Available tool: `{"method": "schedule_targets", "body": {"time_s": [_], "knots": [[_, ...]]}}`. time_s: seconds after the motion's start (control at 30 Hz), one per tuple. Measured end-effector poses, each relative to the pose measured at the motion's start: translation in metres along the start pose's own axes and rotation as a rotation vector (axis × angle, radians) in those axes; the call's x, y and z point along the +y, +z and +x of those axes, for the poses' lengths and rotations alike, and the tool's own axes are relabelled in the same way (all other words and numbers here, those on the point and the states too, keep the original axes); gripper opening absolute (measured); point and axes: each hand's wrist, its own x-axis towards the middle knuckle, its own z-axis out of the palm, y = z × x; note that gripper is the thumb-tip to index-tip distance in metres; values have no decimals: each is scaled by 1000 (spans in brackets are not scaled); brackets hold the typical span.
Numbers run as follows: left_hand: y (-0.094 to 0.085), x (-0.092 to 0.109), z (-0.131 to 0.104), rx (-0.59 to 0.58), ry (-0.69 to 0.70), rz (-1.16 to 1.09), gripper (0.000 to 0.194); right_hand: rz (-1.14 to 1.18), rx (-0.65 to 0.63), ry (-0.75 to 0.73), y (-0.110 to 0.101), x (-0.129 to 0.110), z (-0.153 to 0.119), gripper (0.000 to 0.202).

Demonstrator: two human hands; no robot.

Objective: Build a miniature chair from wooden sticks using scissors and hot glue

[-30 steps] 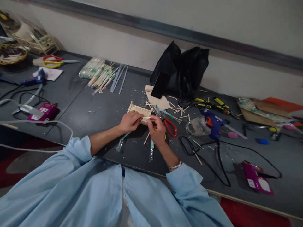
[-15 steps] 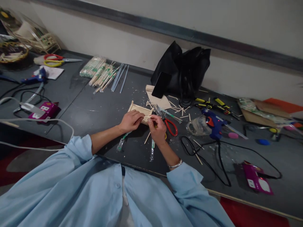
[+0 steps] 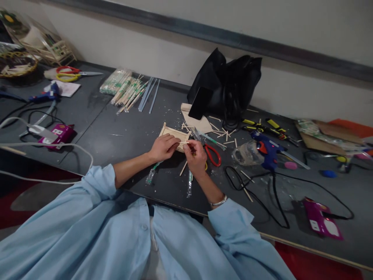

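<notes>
A small wooden frame [image 3: 174, 133] made of pale sticks lies on the dark table in front of me. At its near side, my left hand [image 3: 164, 147] has its fingers closed around one end of a thin wooden stick [image 3: 183, 142]. The other end is pinched by my right hand [image 3: 196, 157], which partly covers the frame's right corner. Red-handled scissors [image 3: 213, 155] rest just right of my right hand. Loose sticks [image 3: 226, 134] are scattered beyond them.
A black bag [image 3: 225, 83] with a phone [image 3: 201, 103] against it stands at the back. A blue glue gun [image 3: 268, 151] with its cable lies right. Wrapped sticks [image 3: 129, 93] are back left, near other scissors [image 3: 68, 74]. A purple power strip [image 3: 322, 219] sits at right.
The view has shifted slightly, so things appear a little further right. Both hands keep their hold on the stick beside the frame.
</notes>
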Motion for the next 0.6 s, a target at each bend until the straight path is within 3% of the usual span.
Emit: {"method": "schedule_targets", "body": {"time_s": [0.27, 0.33, 0.43, 0.47, 0.5, 0.57, 0.6], "knots": [[-2, 2, 5, -60, 21, 36, 25, 19, 5, 35, -2, -1, 3, 25], [-15, 13, 10, -52, 33, 67, 24, 16, 7, 33, -3, -2, 3, 24], [-55, 45, 1, -3, -39, 1, 22, 20, 4, 17, -4, -4, 2, 21], [-72, 58, -10, -47, -52, -134, 20, 22, 3, 18, -4, -5, 1, 20], [-88, 69, -26, -185, -46, -331, 20, 24, 10, 24, -5, -5, 1, 20], [-112, 86, -71, -584, -31, -741, 19, 27, 24, 38, -5, -5, 2, 18], [-118, 90, -95, -715, -118, -805, 20, 25, 27, 41, -6, -5, 2, 18]]}}
